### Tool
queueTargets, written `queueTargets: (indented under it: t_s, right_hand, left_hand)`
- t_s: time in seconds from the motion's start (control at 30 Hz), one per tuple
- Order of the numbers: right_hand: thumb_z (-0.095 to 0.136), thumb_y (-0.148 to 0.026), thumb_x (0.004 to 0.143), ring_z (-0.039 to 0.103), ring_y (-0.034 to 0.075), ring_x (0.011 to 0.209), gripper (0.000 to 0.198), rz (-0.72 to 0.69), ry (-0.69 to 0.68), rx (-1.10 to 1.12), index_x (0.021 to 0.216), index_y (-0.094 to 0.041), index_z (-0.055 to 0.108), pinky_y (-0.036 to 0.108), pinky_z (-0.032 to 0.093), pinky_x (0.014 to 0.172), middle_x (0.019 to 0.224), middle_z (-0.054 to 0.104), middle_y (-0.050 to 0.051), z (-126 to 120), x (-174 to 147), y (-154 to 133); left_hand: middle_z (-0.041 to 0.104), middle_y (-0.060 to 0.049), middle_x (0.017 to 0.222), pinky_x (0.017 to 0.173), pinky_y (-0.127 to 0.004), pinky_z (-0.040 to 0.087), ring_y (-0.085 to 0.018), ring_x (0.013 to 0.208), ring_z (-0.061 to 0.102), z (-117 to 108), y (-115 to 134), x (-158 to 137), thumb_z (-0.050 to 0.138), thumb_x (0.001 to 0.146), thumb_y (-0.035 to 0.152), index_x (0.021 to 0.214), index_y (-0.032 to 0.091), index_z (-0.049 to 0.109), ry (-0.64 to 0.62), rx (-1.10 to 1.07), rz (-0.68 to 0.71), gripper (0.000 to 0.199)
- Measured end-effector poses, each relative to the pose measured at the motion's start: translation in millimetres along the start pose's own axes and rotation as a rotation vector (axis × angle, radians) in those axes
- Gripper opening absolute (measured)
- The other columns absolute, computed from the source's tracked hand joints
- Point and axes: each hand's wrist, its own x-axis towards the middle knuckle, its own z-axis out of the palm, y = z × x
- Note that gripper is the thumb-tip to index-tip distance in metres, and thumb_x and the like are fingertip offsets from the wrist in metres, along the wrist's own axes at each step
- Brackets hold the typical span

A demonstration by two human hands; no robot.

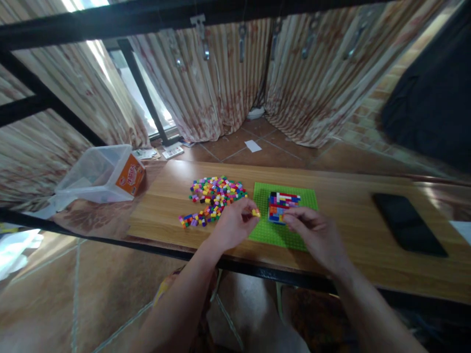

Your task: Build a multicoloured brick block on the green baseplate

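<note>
From afar, I judged brick-placing the step in hand: my left hand [235,223] pinched yellow brickwork [255,213] by the green baseplate [311,195]; my right hand [314,230] reached the multicoloured brick build [285,200] on it, its grip unclear to me. Next called for aligning studs.
</note>
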Motion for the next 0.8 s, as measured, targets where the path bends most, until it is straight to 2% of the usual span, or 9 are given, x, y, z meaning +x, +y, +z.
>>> queueTargets:
  t_s: [0.1, 0.2, 0.37, 0.57, 0.7, 0.8]
  right_hand:
    - [0.074, -0.043, 0.080, 0.065, 0.016, 0.075, 0.023, 0.003, -0.070, 0.033, 0.092, -0.023, 0.074, 0.029, 0.051, 0.071, 0.083, 0.073, 0.001, 9.8, -3.4, 1.0]
    - [0.072, -0.042, 0.082, 0.067, 0.018, 0.081, 0.021, -0.029, -0.114, -0.003, 0.093, -0.024, 0.074, 0.032, 0.051, 0.077, 0.089, 0.075, 0.002, 11.9, -4.5, 4.0]
    - [0.071, -0.041, 0.083, 0.068, 0.019, 0.080, 0.017, -0.028, -0.060, -0.041, 0.085, -0.024, 0.075, 0.033, 0.052, 0.078, 0.085, 0.076, 0.001, 6.5, -4.0, 4.3]
    - [0.073, -0.041, 0.080, 0.065, 0.017, 0.072, 0.019, 0.005, -0.040, 0.027, 0.078, -0.022, 0.075, 0.030, 0.050, 0.070, 0.076, 0.073, 0.001, 2.5, -2.6, -0.2]
    - [0.074, -0.043, 0.077, 0.057, 0.013, 0.059, 0.023, 0.067, -0.043, 0.086, 0.074, -0.020, 0.074, 0.027, 0.046, 0.057, 0.064, 0.067, 0.000, 2.0, -2.1, -2.3]
    - [0.076, -0.046, 0.074, 0.053, 0.012, 0.054, 0.026, 0.101, -0.046, 0.146, 0.074, -0.020, 0.075, 0.026, 0.044, 0.054, 0.059, 0.064, 0.000, 2.8, -2.0, -1.4]
  left_hand:
    - [0.066, 0.000, 0.078, 0.069, -0.024, 0.050, -0.014, 0.073, 0.065, 19.2, 5.5, -1.4, 0.062, 0.082, 0.017, 0.089, 0.019, 0.060, -0.031, -0.180, 0.017, 0.007]
    - [0.068, -0.001, 0.082, 0.073, -0.025, 0.051, -0.013, 0.077, 0.065, 30.3, 9.2, -0.8, 0.063, 0.084, 0.019, 0.088, 0.018, 0.064, -0.043, -0.266, 0.029, 0.004]
    - [0.068, -0.002, 0.084, 0.078, -0.026, 0.052, -0.013, 0.079, 0.064, 37.0, 10.7, 3.9, 0.069, 0.081, 0.024, 0.089, 0.017, 0.064, -0.007, -0.418, -0.002, 0.011]
    - [0.064, -0.002, 0.076, 0.069, -0.024, 0.049, -0.012, 0.070, 0.059, 43.9, 10.2, 6.5, 0.069, 0.083, 0.037, 0.086, 0.016, 0.064, -0.075, -0.521, -0.059, 0.022]
    - [0.061, 0.000, 0.071, 0.066, -0.023, 0.047, -0.011, 0.068, 0.057, 46.5, 12.3, 6.8, 0.066, 0.086, 0.035, 0.081, 0.016, 0.061, -0.061, -0.493, -0.020, 0.021]
    - [0.061, 0.000, 0.071, 0.067, -0.023, 0.046, -0.011, 0.068, 0.056, 47.7, 15.2, 6.5, 0.066, 0.085, 0.033, 0.080, 0.016, 0.060, -0.064, -0.505, 0.004, 0.019]
